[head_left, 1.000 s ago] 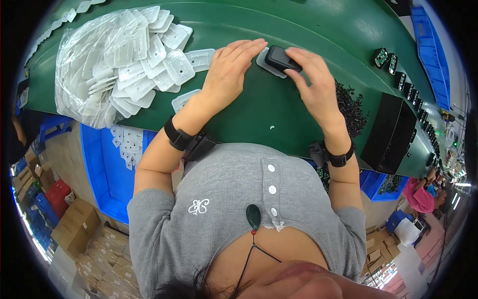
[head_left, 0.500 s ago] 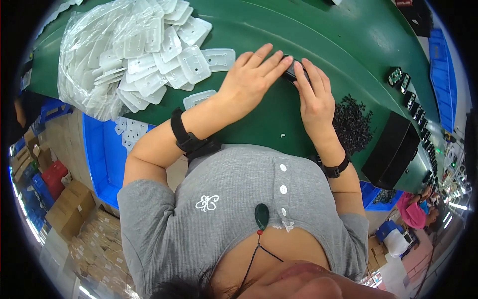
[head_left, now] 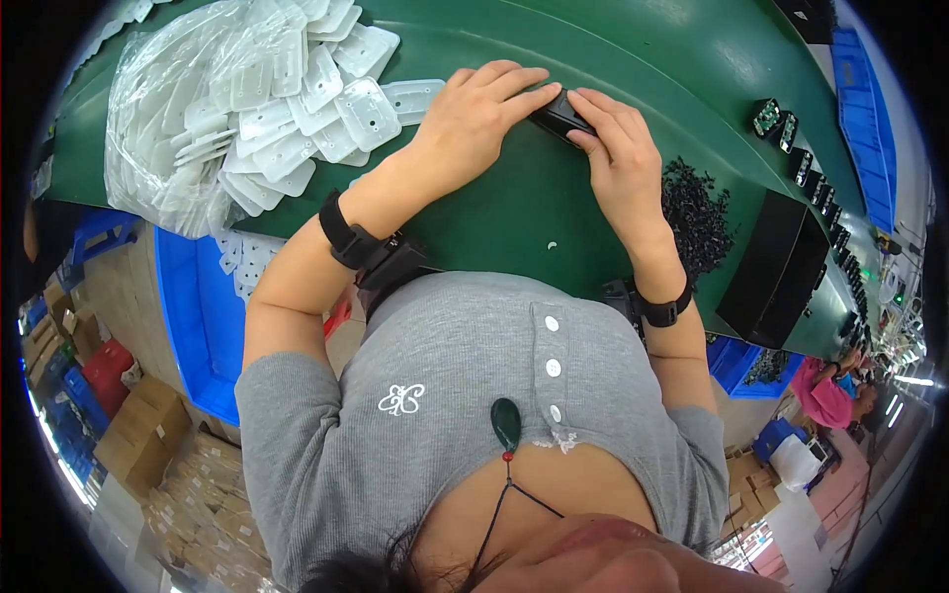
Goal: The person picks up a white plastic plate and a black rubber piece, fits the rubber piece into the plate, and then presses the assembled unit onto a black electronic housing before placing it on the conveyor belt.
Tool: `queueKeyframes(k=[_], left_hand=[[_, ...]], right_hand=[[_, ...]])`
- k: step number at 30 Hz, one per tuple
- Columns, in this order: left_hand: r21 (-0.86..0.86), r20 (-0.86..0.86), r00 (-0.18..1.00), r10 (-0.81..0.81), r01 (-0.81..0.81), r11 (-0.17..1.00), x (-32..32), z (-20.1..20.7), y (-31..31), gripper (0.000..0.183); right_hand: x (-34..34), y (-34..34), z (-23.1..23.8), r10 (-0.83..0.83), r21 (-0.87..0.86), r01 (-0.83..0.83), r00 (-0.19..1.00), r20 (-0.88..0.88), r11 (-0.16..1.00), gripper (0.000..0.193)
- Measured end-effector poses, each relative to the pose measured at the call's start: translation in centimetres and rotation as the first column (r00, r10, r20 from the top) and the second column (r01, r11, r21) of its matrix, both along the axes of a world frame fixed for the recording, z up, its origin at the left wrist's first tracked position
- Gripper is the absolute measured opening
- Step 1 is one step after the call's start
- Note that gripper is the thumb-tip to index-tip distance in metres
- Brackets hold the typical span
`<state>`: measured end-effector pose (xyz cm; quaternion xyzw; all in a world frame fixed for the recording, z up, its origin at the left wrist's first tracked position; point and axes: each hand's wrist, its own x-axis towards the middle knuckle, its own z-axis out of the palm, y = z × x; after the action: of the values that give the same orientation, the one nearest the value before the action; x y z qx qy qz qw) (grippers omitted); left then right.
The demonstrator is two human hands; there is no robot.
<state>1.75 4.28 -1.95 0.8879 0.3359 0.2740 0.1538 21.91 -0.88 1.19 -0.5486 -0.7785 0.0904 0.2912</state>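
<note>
A small black rectangular plastic case (head_left: pixel 561 119) is between my two hands at the far side of the green work surface. My left hand (head_left: pixel 481 111) has its fingers stretched to the case's left end, the fingertips pressing on its top edge. From the right, my right hand (head_left: pixel 625 158) grips the other end, thumb on the near side and fingers over the far side. The fingers partly cover the case. Left of my left hand lies a heap of translucent white plastic plates (head_left: pixel 370 114), partly in a clear bag (head_left: pixel 163 128).
A pile of tiny black parts (head_left: pixel 695 219) lies right of my right wrist, with a black box (head_left: pixel 773 267) beyond it. Units with green circuit boards (head_left: pixel 766 118) form a row at far right. Blue bins (head_left: pixel 203 326) stand below the table edge. A small white scrap (head_left: pixel 552 245) lies nearer me.
Both hands and the case have shifted slightly up and left in view, as has the scene around them. More of the case shows now between my fingers.
</note>
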Motion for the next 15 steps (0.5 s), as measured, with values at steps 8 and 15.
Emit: queueKeyframes(k=[8, 15], left_hand=[[-0.037, 0.048, 0.999, -0.018, 0.020, 0.999, 0.3, 0.1, -0.1, 0.060], [-0.001, -0.023, 0.998, -0.052, 0.052, 0.999, -0.4, 0.0, -0.3, 0.059]], right_hand=[[-0.4, -0.6, 0.1, -0.037, 0.053, 0.036, 0.999, 0.019, 0.998, 0.038], [-0.4, -0.8, -1.1, -0.036, 0.089, 0.030, 0.997, 0.064, 0.996, 0.040]])
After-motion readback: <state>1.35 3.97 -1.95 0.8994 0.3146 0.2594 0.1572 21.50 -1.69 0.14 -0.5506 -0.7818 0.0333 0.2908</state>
